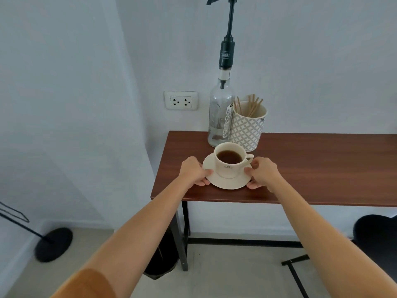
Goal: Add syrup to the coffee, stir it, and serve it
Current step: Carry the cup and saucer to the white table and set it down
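Observation:
A cream cup of dark coffee [228, 161] stands on a cream saucer [227, 183] near the left front of the brown table [311, 168]. My left hand [193, 172] grips the saucer's left rim, thumb on top and fingers under. My right hand [263, 173] grips the right rim the same way, just below the cup's handle. Behind the cup stands a clear glass syrup bottle [220, 112] with a tall black pump [227, 46]; the bottle looks almost empty. A patterned holder [247, 130] with several wooden stir sticks [252, 107] stands to the bottle's right.
The table stands against a white wall with a double socket [180, 101] at its left. Under the table's left end sits a black bin [161, 257]. A black stand base [53, 244] is on the floor at left, and a dark seat [376, 233] at right.

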`<state>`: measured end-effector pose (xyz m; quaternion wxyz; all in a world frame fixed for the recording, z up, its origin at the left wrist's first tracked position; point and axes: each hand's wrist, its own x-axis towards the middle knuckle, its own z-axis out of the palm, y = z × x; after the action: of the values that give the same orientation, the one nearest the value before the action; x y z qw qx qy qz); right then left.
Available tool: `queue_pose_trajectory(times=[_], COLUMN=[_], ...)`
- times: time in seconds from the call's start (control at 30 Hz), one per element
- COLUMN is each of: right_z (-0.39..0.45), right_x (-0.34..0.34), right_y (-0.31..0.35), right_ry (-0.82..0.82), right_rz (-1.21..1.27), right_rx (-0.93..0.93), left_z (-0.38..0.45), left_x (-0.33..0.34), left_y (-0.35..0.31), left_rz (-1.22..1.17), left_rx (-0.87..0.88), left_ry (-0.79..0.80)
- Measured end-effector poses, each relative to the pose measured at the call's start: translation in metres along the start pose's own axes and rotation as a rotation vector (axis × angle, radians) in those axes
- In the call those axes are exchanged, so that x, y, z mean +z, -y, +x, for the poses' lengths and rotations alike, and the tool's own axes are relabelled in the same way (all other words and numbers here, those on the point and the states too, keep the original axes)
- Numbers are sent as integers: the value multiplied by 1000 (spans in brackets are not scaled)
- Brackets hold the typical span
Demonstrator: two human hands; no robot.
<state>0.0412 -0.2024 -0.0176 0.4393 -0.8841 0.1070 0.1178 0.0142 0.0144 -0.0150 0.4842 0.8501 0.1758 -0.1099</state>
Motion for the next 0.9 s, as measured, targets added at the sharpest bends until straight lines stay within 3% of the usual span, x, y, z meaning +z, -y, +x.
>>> queue_pose_trajectory(times=[0.27, 0.5, 0.73, 0.9], right_z=[3, -12, -38, -70], right_x=[8, 12, 15, 27], right_y=[1, 7, 22, 41], right_ry=[3, 14, 157, 299], right_rz=[53, 130, 171, 142], right_rx=[95, 69, -60, -185], left_z=[5, -7, -57, -119], left_x=[-6, -18, -41, -57], left_y=[4, 10, 23, 48], left_rz=[-107, -166, -203, -369], left_rx=[-45, -14, 22, -48], left_ry=[58, 46, -81, -211])
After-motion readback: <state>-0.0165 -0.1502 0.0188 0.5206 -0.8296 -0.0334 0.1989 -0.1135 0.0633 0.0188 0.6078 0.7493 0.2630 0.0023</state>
